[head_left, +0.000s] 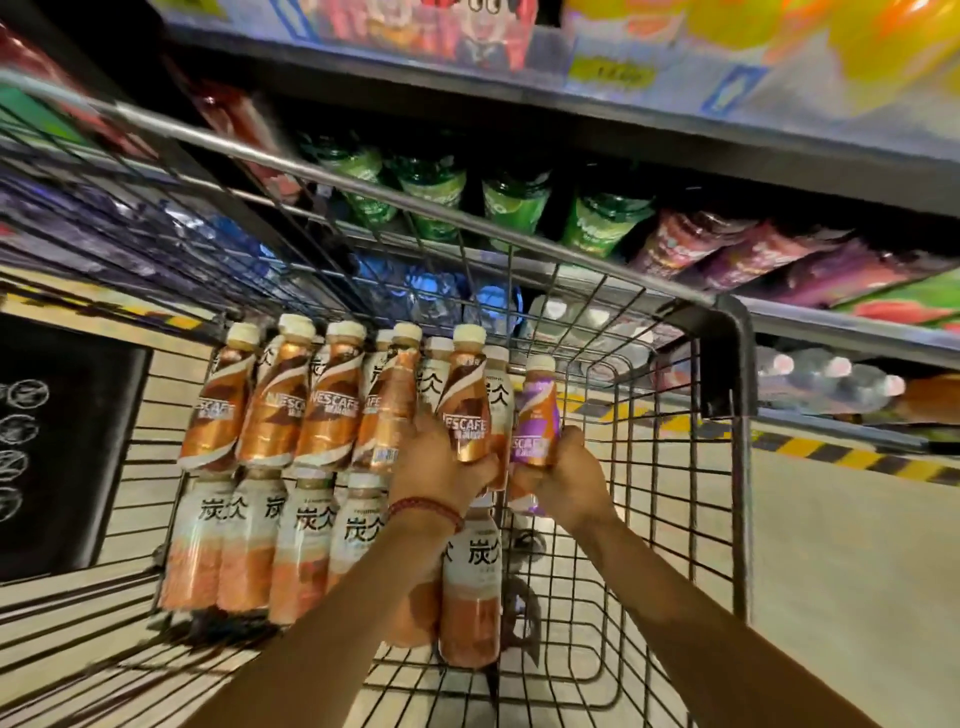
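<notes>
The left hand (436, 467) grips a copper Nescafé bottle (467, 402), fingers curled round its lower body, at the right end of a row of matching copper bottles (270, 410) inside the wire cart (727, 358). Just beside it, the right hand (569, 470) holds a purple Nescafé bottle (537, 415), fingers wrapped round its base. Both bottles stand upright. White-and-orange bottles (306, 540) fill the nearer row. Green bottles (517, 200) line the shelf beyond.

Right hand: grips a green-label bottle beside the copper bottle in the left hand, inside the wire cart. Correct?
No: the right hand grips a purple bottle, not a green-label one, as the head view shows. It is beside the copper bottle in the left hand, inside the wire cart.
</notes>
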